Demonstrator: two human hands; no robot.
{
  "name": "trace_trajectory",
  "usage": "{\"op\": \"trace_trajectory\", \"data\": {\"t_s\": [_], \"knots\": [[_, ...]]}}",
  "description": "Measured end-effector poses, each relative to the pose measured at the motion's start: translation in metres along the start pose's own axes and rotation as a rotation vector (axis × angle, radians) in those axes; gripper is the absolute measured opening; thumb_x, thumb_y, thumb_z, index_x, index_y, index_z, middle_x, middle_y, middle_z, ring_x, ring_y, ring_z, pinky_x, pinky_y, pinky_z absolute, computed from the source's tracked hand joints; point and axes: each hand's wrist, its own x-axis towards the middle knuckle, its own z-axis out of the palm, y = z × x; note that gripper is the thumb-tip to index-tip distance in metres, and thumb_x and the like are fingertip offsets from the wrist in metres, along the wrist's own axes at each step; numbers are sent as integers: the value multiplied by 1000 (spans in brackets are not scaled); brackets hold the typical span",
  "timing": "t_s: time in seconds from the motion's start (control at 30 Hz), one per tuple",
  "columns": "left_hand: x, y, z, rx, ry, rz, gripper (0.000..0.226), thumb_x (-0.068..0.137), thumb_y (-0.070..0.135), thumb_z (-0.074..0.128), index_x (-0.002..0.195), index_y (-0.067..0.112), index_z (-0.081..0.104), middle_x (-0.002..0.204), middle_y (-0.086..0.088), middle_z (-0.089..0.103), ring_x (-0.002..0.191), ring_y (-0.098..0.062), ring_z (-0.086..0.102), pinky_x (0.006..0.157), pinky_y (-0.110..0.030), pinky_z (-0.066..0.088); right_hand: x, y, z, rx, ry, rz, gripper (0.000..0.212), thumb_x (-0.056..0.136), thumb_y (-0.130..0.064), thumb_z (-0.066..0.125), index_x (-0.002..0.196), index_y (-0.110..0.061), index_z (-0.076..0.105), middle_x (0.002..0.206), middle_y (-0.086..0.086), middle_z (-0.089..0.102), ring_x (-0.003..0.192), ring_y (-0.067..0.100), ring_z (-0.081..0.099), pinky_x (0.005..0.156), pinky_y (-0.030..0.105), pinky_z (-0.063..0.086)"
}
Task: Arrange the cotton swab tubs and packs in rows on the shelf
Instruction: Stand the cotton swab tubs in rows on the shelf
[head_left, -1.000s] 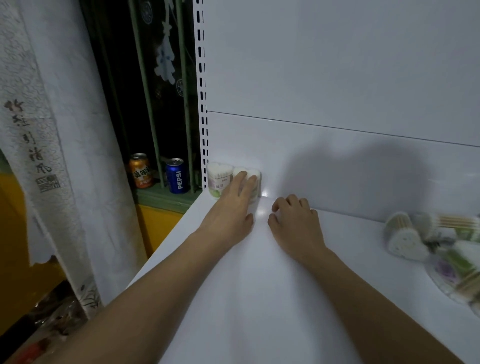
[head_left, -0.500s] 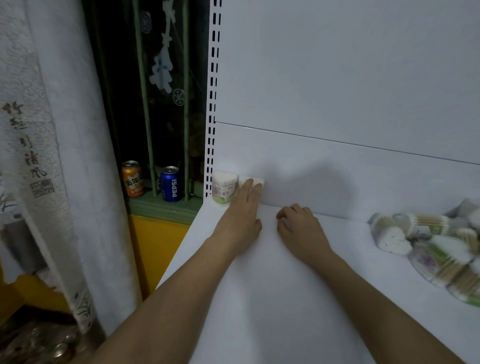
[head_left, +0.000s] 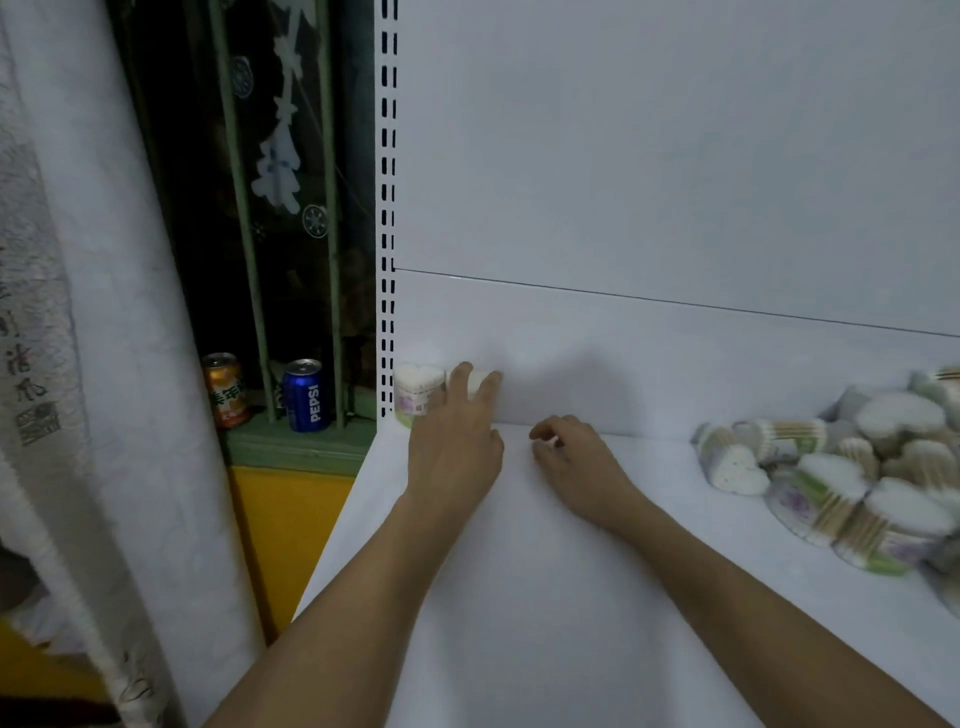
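Two heart-shaped cotton swab tubs stand side by side in the shelf's far left corner against the back panel. The first tub (head_left: 418, 391) is fully visible. My left hand (head_left: 457, 441) reaches over the second tub (head_left: 479, 383), its straight fingers touching the tub and hiding most of it. On the white shelf (head_left: 545, 597) just to the right rests my right hand (head_left: 576, 457), fingers loosely curled and holding nothing. A heap of swab tubs and packs (head_left: 852, 467) lies tumbled at the far right of the shelf.
The shelf's slotted upright (head_left: 387, 208) marks its left end. Beyond it a window ledge holds an orange can (head_left: 224, 389) and a blue Pepsi can (head_left: 305, 395). A white curtain (head_left: 104, 364) hangs at the left. The back panel (head_left: 675, 182) closes the shelf behind.
The view has shifted, so the hands and corner tubs sit further right and more of the heap shows. My left hand's fingers have spread slightly on the second tub. My right hand stays put.
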Motion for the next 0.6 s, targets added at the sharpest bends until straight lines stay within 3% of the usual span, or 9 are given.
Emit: {"op": "trace_trajectory", "data": {"t_s": [0.13,0.33,0.47,0.6], "knots": [[-5,30,-10,-126,23,88,44,93,34,52,135,24,46,129,-1,49,110,-22,50,82,-33,47,-24,-13,-40,170,31,144,12,98,-27,53,94,-22,63,93,-5,65,85,17,62,77,28,50],[10,108,-28,-234,-197,157,26,95,41,46,113,27,59,116,4,58,108,-18,52,86,-34,46,-84,-9,-147,-222,12,323,23,96,-40,47,83,-26,60,87,-3,69,81,20,64,70,31,50],[10,187,-57,-309,-294,203,24,92,43,46,100,29,64,103,7,62,98,-17,57,81,-30,45,-145,6,-223,-269,75,404,27,95,-36,48,74,-22,54,72,-4,65,72,20,64,58,29,42],[-15,274,-80,-349,-339,263,25,92,50,44,98,32,62,97,12,63,92,-15,58,78,-29,43,-216,30,-293,-315,154,452,30,96,-37,48,68,-24,49,72,-5,57,72,20,56,63,34,41]]}}
